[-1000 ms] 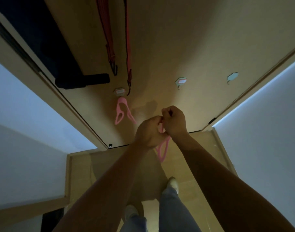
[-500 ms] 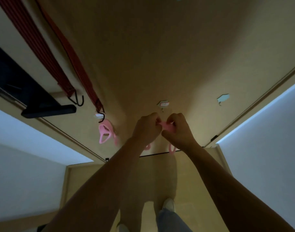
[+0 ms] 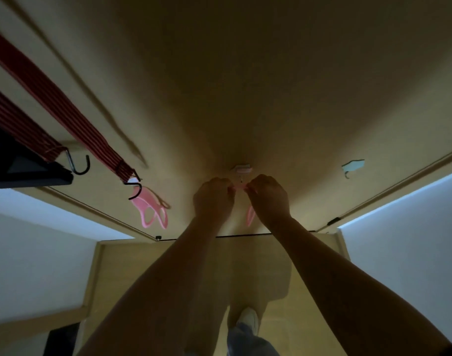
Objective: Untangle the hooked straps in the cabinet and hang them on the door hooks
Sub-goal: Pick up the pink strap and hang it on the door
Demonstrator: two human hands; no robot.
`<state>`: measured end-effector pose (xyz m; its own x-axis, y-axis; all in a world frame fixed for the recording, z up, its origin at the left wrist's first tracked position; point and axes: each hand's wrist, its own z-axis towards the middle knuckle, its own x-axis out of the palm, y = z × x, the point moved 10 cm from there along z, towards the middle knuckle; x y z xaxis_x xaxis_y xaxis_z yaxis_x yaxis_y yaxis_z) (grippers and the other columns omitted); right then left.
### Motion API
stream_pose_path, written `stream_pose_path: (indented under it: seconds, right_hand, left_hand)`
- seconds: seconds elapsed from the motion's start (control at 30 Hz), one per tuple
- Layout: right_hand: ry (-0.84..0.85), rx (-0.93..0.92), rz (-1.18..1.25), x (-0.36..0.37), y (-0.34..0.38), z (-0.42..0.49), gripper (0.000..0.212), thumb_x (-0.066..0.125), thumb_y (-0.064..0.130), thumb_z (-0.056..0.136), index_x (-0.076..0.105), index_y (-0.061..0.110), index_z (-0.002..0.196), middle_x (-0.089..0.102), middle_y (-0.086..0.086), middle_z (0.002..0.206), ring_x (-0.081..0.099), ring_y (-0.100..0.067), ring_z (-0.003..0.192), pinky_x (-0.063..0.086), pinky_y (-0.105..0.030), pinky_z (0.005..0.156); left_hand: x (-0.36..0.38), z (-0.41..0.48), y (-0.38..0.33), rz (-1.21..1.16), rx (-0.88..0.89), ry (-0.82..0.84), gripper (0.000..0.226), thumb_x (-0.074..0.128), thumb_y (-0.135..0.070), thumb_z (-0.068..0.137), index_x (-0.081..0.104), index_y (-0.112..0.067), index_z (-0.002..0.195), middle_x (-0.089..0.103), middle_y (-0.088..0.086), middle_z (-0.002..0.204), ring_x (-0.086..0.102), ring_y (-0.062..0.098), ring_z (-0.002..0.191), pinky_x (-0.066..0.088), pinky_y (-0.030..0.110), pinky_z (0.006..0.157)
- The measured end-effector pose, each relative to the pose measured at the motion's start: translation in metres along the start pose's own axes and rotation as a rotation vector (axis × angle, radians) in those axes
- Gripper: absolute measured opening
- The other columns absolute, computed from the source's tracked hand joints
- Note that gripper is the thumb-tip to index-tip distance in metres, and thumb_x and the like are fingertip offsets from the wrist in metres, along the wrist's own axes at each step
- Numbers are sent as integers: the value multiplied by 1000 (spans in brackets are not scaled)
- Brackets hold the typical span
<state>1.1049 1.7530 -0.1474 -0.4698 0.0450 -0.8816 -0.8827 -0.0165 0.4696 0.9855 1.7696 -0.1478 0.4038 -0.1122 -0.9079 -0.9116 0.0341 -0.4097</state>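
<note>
Stretching between the two hands in the head view, a thin pink strap (image 3: pixel 239 188) is held taut just below a small pale door hook (image 3: pixel 242 168) fixed to the wooden door (image 3: pixel 245 73). The left hand (image 3: pixel 213 199) is curled, and the strap's left end is pinched in its fingertips. The right hand (image 3: pixel 268 196) is curled the same way, with the right end pinched in it. Whether the strap touches the hook cannot be told in the dim light. A pink loop (image 3: pixel 250 215) is seen hanging beneath the right hand, between the two wrists; its join to the held stretch is hidden by that hand.

To the left, a second pink strap (image 3: pixel 151 209) is hung flat against the door. Two red striped straps (image 3: pixel 53 98) are seen running down from the upper left, each ended by a black metal hook; the nearer hook (image 3: pixel 135 187) lies just over the top of the second pink strap, and the other hook (image 3: pixel 78 163) is beside a dark fitting (image 3: pixel 27 170) at the door's edge. A teal door hook (image 3: pixel 353 166) is fixed well to the right of the hands. Below the door, a wooden floor (image 3: pixel 309 265) and one pale shoe (image 3: pixel 248 318) are shown.
</note>
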Motion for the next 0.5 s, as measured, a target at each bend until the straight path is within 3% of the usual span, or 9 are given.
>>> stream_pose_path:
  seconds: [0.23,0.4,0.5]
  right_hand:
    - [5,-7,80,22,-10,26,23,55,11,86,69,13,104,66,-9,114,61,-27,104,53,-40,84]
    - [2,-59,62,27,-10,25,17,63,3,77,72,7,91,70,-17,95,67,-34,84,55,-39,67]
    - [66,-25,98,33,-13,26,22,54,13,88,69,14,104,66,-10,113,62,-27,102,51,-36,82]
  left_hand:
    - [22,22,17,-26,-134,20,24,49,-28,91,66,-31,107,68,0,108,62,25,101,46,30,80]
    - [42,23,23,-7,-152,92,27,44,-29,93,64,-28,111,65,3,113,61,26,103,45,32,83]
    - [47,22,22,-38,-176,127,25,47,-27,91,64,-27,109,65,3,113,60,27,104,46,33,85]
